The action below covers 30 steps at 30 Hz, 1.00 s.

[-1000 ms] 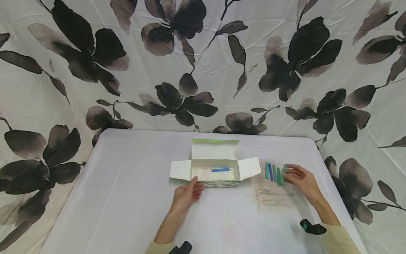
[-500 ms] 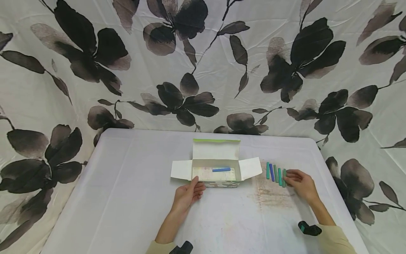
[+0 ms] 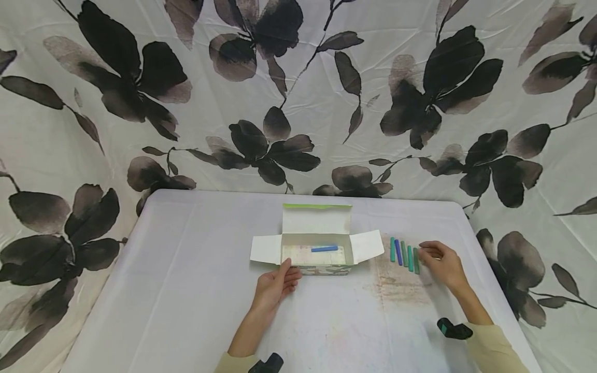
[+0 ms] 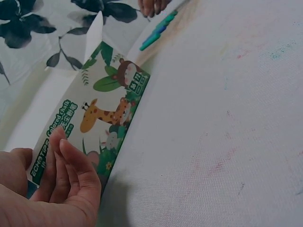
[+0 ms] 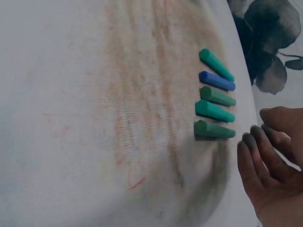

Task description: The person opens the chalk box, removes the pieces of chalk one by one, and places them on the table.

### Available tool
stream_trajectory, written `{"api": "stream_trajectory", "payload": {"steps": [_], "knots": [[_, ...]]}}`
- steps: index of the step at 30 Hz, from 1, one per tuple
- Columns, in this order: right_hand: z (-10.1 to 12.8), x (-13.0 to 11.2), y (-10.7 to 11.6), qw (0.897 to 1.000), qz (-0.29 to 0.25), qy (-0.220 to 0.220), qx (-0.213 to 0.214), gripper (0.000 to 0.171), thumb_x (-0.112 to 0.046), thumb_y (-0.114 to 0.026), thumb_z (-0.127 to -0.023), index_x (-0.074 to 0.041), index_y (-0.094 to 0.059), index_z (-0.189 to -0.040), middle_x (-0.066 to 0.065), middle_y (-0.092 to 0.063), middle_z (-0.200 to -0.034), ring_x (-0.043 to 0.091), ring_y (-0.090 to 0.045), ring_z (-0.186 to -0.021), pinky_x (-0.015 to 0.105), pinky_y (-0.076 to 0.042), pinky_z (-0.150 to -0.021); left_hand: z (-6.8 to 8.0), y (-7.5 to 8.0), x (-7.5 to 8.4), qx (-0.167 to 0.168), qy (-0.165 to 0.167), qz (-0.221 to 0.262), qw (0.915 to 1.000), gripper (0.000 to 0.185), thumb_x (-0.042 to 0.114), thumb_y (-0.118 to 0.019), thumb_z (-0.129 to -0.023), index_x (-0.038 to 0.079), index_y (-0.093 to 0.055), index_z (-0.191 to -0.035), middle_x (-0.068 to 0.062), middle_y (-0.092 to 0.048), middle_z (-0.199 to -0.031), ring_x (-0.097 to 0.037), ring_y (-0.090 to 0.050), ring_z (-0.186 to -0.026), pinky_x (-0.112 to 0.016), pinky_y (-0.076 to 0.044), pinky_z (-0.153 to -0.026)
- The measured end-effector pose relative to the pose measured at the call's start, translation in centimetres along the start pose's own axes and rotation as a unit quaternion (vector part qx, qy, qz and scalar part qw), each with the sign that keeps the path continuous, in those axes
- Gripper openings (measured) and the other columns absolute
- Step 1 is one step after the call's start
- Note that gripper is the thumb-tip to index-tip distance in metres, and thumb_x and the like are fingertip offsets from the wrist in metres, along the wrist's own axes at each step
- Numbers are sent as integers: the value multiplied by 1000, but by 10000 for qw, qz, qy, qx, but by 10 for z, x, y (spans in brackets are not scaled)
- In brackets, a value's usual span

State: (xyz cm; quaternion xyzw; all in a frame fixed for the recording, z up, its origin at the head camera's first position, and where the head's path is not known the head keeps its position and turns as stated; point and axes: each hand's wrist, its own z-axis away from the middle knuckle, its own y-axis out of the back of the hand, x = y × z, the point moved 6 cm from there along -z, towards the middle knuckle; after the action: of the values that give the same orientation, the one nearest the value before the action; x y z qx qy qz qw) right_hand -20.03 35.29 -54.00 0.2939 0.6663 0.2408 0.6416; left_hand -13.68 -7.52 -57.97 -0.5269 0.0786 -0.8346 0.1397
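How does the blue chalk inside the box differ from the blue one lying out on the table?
The blue chalk in the box lies alone and crosswise, left to right. The blue chalk on the table lies second in a row with four green chalks, pointing away from the person. Both are blue sticks, untouched by either hand.

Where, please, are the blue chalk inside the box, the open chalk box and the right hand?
blue chalk (image 3: 324,248), head view, middle of the stick.
chalk box (image 3: 316,221), head view, raised back flap.
right hand (image 3: 440,263), head view, back of the hand.
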Motion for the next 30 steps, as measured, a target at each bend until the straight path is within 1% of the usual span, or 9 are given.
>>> {"api": "stream_trajectory", "payload": {"steps": [2,4,6,7,13,19,24,30], "knots": [[-1,-5,3,9999,-87,71,20,35,-26,-64,-104,3,-66,-124,22,-71,-113,12,-66,-100,10,-47,-78,0,0,0,10,2,-22,10000,57,45,-66,-101,-11,-68,-115,-9,-75,-98,-8,-66,-82,-17,-55,-70],[-2,-12,6,9997,-202,165,21,35,-26,-65,-104,3,-66,-123,22,-71,-112,-3,-61,-95,9,-47,-77,-1,0,0,16,10,-16,10000,57,44,-66,-101,-11,-67,-115,-10,-76,-100,-8,-65,-81,-17,-55,-70],[-4,-17,8,9993,-288,241,8,35,-26,-66,-103,3,-66,-123,22,-71,-112,-13,-55,-90,9,-48,-76,-1,0,0,17,14,-14,10000,56,43,-65,-102,-11,-67,-115,-10,-76,-100,-8,-65,-81,-17,-55,-70],[-5,-20,9,9991,-319,285,-11,35,-27,-65,-104,3,-66,-123,22,-71,-112,-15,-54,-89,10,-49,-76,-1,0,0,16,7,-17,10000,56,43,-65,-102,-11,-68,-115,-10,-76,-100,-8,-65,-81,-17,-55,-70],[-12,-37,15,9980,-437,443,-127,36,-30,-64,-104,2,-66,-122,19,-71,-111,-12,-58,-91,11,-50,-77,-2,1,0,43,-37,-3,10000,56,43,-65,-102,-12,-68,-114,-10,-75,-97,-10,-66,-83,-18,-56,-70],[-17,-60,15,9966,-502,590,-271,35,-29,-65,-104,1,-67,-121,18,-71,-110,-6,-61,-92,11,-51,-80,-4,1,-2,59,-23,-24,10000,55,43,-66,-101,-11,-69,-113,-10,-76,-98,-9,-67,-81,-18,-56,-70],[-20,-81,11,9940,-588,827,-403,29,-24,-67,-103,1,-69,-118,17,-72,-109,3,-65,-93,14,-53,-80,-5,1,-3,33,-28,-19,10000,55,43,-66,-101,-11,-69,-113,-9,-76,-97,-8,-66,-80,-17,-56,-69],[-24,-104,2,9885,-752,1093,-730,25,-19,-67,-103,0,-69,-119,16,-72,-111,13,-69,-96,21,-56,-82,-3,0,-2,29,-44,-8,10000,55,42,-65,-102,-11,-69,-114,-9,-76,-97,-8,-66,-79,-17,-55,-68]]}}
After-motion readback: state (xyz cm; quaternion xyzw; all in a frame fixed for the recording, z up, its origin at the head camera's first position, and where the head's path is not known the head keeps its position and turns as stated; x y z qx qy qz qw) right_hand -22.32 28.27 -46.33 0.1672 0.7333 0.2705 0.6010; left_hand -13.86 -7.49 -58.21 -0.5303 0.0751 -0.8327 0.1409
